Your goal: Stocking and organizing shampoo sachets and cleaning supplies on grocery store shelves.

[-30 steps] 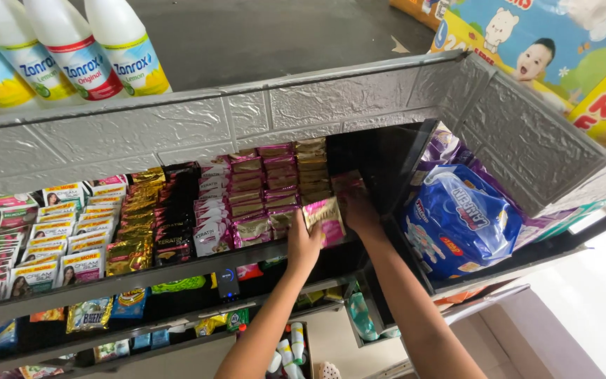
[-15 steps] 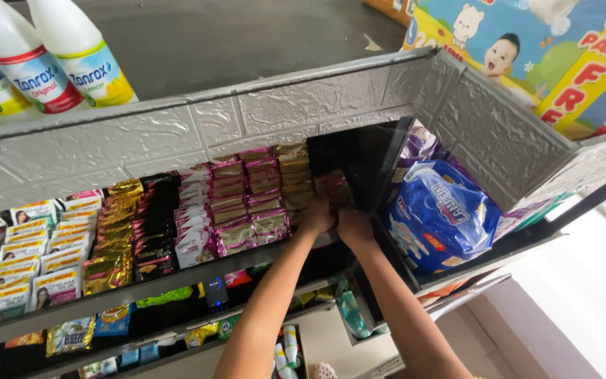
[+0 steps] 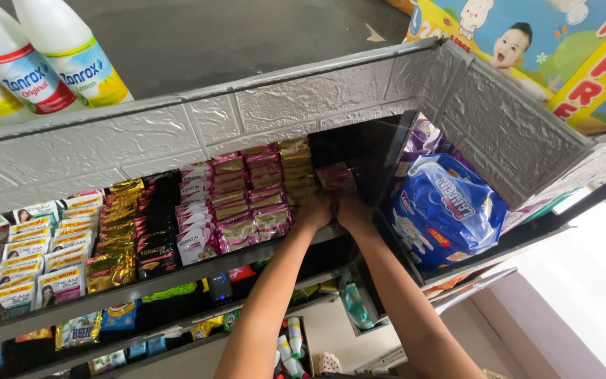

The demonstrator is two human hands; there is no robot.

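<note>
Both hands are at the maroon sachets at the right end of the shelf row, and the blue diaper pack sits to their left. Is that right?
Not quite. In the head view the blue diaper pack sits to the right of both hands, left hand and right hand, which are at the maroon sachets.

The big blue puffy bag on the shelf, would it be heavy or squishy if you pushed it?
The blue bag looks soft: its shiny plastic is wrinkled and bulging, so it would probably squash rather than slide stiffly. It is likely light for its size. It leans against the shelf wall, so a push might tip it over.
</note>
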